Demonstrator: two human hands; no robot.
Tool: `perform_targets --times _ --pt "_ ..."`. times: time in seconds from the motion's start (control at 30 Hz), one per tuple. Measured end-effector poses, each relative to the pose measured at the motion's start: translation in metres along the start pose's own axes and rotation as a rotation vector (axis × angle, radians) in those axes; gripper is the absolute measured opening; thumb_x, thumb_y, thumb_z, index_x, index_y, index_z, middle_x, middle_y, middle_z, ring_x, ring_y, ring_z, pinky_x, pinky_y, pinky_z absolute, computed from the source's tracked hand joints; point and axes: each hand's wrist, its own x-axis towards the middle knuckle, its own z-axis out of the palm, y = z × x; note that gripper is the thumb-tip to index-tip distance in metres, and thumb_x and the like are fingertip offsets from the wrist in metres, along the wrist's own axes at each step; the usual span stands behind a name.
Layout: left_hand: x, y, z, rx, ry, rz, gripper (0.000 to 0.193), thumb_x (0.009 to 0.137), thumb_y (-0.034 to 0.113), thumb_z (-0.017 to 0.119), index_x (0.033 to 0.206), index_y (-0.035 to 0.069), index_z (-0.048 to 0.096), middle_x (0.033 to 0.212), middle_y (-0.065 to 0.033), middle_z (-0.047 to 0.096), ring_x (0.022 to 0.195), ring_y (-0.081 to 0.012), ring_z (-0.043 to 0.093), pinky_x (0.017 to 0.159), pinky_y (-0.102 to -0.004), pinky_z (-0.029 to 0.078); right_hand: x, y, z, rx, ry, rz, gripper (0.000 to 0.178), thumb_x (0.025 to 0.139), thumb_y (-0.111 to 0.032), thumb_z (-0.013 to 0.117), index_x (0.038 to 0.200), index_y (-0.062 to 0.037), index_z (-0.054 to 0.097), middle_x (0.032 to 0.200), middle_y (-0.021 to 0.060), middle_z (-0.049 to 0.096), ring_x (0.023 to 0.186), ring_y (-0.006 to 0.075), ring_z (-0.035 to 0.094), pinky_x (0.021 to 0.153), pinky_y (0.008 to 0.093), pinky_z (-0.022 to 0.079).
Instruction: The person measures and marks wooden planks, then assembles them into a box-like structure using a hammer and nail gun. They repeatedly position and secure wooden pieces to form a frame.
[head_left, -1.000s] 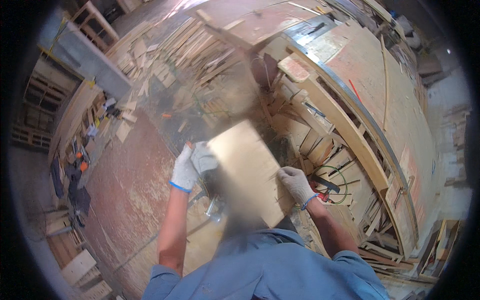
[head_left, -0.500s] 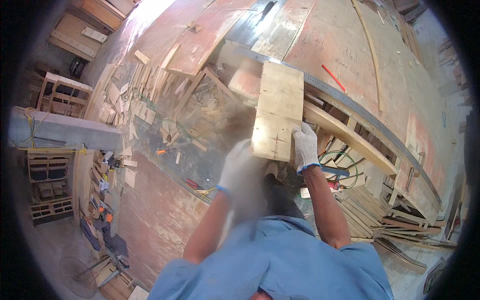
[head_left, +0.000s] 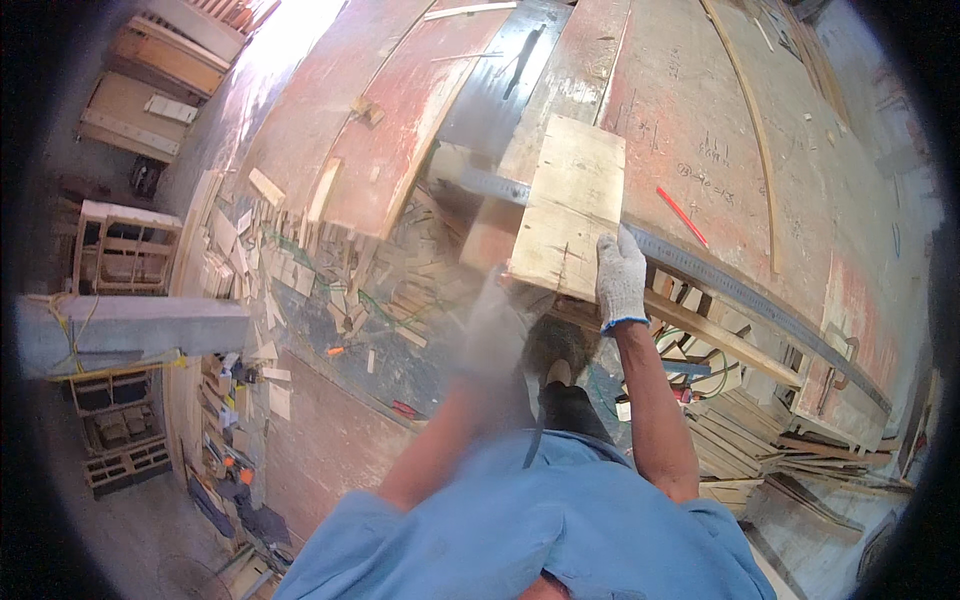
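We are now resting the plywood board [head_left: 570, 205] on the workbench [head_left: 690, 130] at upper centre; our right hand [head_left: 620, 280] is gripping its lower edge, while our left hand [head_left: 495, 330] has let go, blurred, grip unclear.

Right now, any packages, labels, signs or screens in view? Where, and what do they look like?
No packages, labels, signs or screens can be made out.
Nearest thing to it: dark handwritten scrawls on the reddish work surface, upper right, beyond the pale wooden board that the right hand holds.
Left hand: motion-blurred, below the board's lower left corner.
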Motion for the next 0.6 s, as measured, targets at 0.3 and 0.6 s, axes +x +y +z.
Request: perform_targets --times 0.3,0.6 --pt "0.118 -0.012 -0.025 0.277 -0.092 -0.214 0.042 0.109 0.026 0.046 0.135 -0.007 0.044 0.128 -0.0228 0.057 0.116 -0.0378 0.065 0.094 -0.0457 0.059 0.079 0.005 0.086 -0.284 0.048 -0.01 0.036 0.099 -0.024 0.051 0.12 0.0025 0.065 0.107 0.0265 0.07 0.1 0.0342 0.066 0.091 0.042 0.05" --pt "0.157 0.041 -0.007 0.107 0.172 -0.386 0.038 0.106 0.022 0.048 0.097 -0.01 0.067 0.095 -0.0164 0.072 0.092 -0.0265 0.075 0.08 -0.0363 0.061 0.105 -0.029 0.111 -0.743 0.053 0.096 0.039 0.099 -0.032 0.05 0.118 0.0005 0.061 0.108 0.0354 0.065 0.105 0.053 0.061 0.091 0.0563 0.047"
